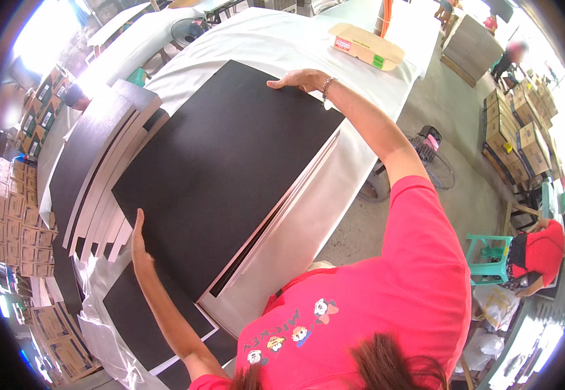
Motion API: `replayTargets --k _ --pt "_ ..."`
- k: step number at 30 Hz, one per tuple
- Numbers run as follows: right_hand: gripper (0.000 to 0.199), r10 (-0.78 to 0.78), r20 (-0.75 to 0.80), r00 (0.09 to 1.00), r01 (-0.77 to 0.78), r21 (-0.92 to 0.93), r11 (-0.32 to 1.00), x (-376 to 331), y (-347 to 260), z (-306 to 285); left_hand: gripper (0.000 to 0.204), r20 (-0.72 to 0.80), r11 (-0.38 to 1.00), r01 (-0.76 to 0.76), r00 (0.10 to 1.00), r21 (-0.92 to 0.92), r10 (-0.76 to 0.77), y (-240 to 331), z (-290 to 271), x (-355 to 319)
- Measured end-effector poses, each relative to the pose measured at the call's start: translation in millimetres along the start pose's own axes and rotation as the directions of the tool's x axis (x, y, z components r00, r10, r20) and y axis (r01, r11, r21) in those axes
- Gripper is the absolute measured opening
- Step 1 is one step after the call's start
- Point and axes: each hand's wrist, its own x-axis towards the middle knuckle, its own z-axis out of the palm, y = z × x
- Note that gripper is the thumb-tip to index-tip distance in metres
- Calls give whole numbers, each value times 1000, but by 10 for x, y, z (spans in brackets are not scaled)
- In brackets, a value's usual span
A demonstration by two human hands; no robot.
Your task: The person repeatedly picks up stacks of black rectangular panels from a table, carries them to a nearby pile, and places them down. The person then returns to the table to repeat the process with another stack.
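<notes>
A large black square panel (224,162) lies on top of a stack of similar panels with pale edges on the white-covered table. My right hand (303,80) grips its far edge, thumb over the top and the other fingers partly out of sight. At the near left edge, my left hand (141,250) holds the same panel, one digit pointing up along the side; its other fingers are hidden. Close to my left forearm lies another black panel with a white border (146,318), partly covered.
Left of the panel rises a stack of dark boards with white edges (97,162). Crumpled white wrapping (103,331) lies near it. An open cardboard box (367,47) rests on the far table. A floor fan (428,156) stands to the right; a person in red (536,253) is beyond.
</notes>
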Motion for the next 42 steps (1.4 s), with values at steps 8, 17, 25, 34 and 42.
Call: replayTargets --k 8,17,25,34,42 --pt "108 -71 -292 954 94 67 993 166 173 146 52 -10 998 -44 999 -34 44 -12 34 -191" --pt "46 -81 -92 992 80 -20 997 317 319 -235 64 -89 994 -105 991 -43 101 -118 -21 -75" --pt "39 -263 -373 890 -84 -699 710 200 -77 -211 83 -64 997 69 996 39 -67 -301 -649 -42" --pt "46 -795 -248 553 676 -424 602 -1760 -1355 2963 55 -443 996 -81 895 -29 60 -903 -3221 -830" --pt "65 -294 88 952 295 5 956 -665 -308 5843 50 -706 784 148 557 603 437 -1519 -5568 -897"
